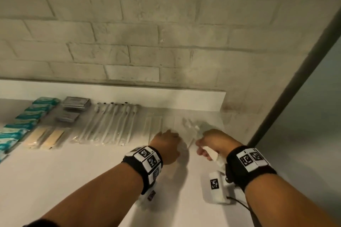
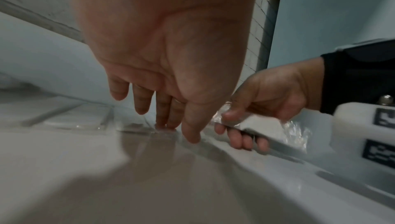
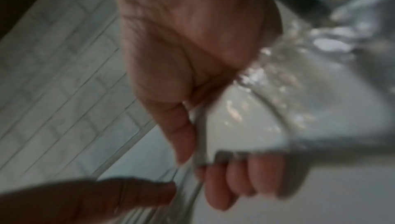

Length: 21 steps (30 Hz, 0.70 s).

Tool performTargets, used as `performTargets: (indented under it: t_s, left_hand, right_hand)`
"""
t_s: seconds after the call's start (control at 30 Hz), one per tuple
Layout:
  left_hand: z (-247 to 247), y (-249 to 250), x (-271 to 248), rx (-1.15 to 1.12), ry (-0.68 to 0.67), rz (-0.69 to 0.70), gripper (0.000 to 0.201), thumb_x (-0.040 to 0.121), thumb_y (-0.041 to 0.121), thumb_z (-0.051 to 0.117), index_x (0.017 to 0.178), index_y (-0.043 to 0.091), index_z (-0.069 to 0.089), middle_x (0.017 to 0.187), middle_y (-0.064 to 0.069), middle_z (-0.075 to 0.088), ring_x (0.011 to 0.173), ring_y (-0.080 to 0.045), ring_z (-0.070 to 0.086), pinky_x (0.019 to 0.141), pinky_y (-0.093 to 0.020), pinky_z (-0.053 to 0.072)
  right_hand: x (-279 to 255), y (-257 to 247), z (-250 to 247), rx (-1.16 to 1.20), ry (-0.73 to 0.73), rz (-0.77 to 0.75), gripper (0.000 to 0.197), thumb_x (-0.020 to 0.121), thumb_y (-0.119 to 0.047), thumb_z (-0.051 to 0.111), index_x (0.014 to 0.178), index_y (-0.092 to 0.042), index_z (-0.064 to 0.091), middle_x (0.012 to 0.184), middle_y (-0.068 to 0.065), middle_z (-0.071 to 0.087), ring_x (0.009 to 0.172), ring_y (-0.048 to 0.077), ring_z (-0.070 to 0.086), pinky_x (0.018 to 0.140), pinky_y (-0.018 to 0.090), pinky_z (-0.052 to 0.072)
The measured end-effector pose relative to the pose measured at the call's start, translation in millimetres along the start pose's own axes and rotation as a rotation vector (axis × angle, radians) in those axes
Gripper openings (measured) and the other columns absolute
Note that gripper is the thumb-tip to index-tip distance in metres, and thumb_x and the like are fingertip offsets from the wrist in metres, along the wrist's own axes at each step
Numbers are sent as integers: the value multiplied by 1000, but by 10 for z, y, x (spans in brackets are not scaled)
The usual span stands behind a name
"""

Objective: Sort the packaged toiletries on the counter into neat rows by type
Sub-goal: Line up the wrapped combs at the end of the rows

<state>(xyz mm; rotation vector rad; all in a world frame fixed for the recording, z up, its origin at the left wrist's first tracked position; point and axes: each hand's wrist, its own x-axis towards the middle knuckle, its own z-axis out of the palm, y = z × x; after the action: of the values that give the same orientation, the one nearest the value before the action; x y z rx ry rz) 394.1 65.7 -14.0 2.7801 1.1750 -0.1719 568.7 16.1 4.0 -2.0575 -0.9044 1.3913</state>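
Note:
On the white counter (image 1: 77,175), my left hand (image 1: 167,140) lies with straight fingers (image 2: 165,118) pressing on flat clear packets (image 2: 89,119) at the right end of the rows. Just to its right, my right hand (image 1: 206,146) curls round a clear-wrapped white item (image 1: 212,154), lifted slightly off the counter. In the left wrist view that wrapped item (image 2: 262,127) sits between thumb and fingers of the right hand (image 2: 245,126). In the blurred right wrist view the crinkled wrapper (image 3: 256,118) fills my grip, with a left fingertip (image 3: 136,192) beside it.
Rows run leftward along the back: wrapped toothbrushes (image 1: 110,125), beige packets (image 1: 46,138), grey sachets (image 1: 73,107), teal packets (image 1: 27,118). A brick wall (image 1: 147,42) and white ledge (image 1: 129,96) stand behind. A glass panel with dark frame (image 1: 295,83) bounds the right.

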Motion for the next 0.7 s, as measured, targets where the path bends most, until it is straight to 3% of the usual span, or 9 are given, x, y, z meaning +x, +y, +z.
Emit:
performTargets:
  t_s: [0.07, 0.13, 0.17, 0.23, 0.3, 0.37, 0.43, 0.6, 0.7]
  left_hand:
    - [-2, -41, 51, 19, -25, 5, 41, 92, 29, 50, 131, 21, 53, 141, -1, 48, 130, -21, 42, 110, -37, 29]
    - [-14, -94, 90, 21, -50, 23, 39, 93, 23, 46, 131, 24, 55, 140, -1, 49, 131, -20, 43, 115, -41, 24]
    - [-24, -119, 101, 12, -64, 29, 40, 94, 21, 44, 131, 26, 55, 140, 0, 48, 132, -20, 41, 117, -43, 21]
    - [-40, -161, 112, -5, -79, 38, 41, 94, 19, 42, 134, 27, 53, 143, 1, 45, 134, -18, 39, 118, -45, 17]
    - [-36, -176, 102, -20, -71, 39, 41, 95, 19, 42, 133, 27, 52, 144, 2, 45, 133, -18, 39, 117, -44, 17]
    - [-32, -169, 80, -31, -62, 38, 43, 94, 19, 44, 136, 28, 50, 144, 2, 45, 134, -19, 38, 117, -44, 17]
    - [-35, -165, 75, -12, -63, 45, 44, 95, 21, 44, 138, 26, 47, 144, 0, 45, 135, -21, 37, 117, -46, 16]
    - [-41, -189, 122, 23, -87, 58, 40, 95, 21, 42, 133, 26, 52, 138, -1, 49, 133, -22, 39, 115, -49, 19]
    - [-33, -207, 170, 13, -98, 49, 36, 94, 23, 42, 127, 27, 57, 134, -1, 52, 130, -20, 42, 114, -49, 22]
  right_hand:
    - [-39, -54, 15, -422, -101, -137, 16, 88, -23, 65, 82, -8, 63, 67, 7, 61, 52, 17, 50, 53, 25, 40]
    - [-28, -168, 35, -779, -75, -270, 27, 89, -40, 62, 78, -15, 64, 70, 0, 60, 62, 17, 54, 59, 24, 41]
    - [1, -229, 36, -834, -36, -325, 25, 92, -39, 57, 83, -17, 65, 74, -1, 61, 71, 18, 57, 63, 23, 41]
    - [98, -319, 16, -901, 101, -470, 20, 96, -22, 49, 105, -21, 67, 105, -1, 64, 101, 21, 58, 82, 24, 44]
    - [241, -349, -5, -1000, 199, -541, 32, 95, -20, 44, 123, -26, 61, 131, -3, 52, 121, 24, 49, 100, 33, 39]
    - [352, -373, 4, -1178, 231, -501, 37, 94, -41, 37, 121, -28, 58, 131, -3, 53, 116, 26, 49, 96, 40, 40]
    - [409, -367, 10, -1343, 236, -491, 43, 91, -50, 33, 117, -25, 56, 126, 2, 54, 114, 28, 48, 91, 41, 38]
    - [331, -335, -23, -1620, 220, -635, 40, 97, -35, 37, 127, -13, 50, 129, 8, 49, 115, 29, 48, 92, 40, 39]
    - [287, -243, -16, -1731, 169, -742, 37, 93, -26, 50, 126, -10, 48, 122, 10, 52, 108, 31, 53, 86, 41, 42]
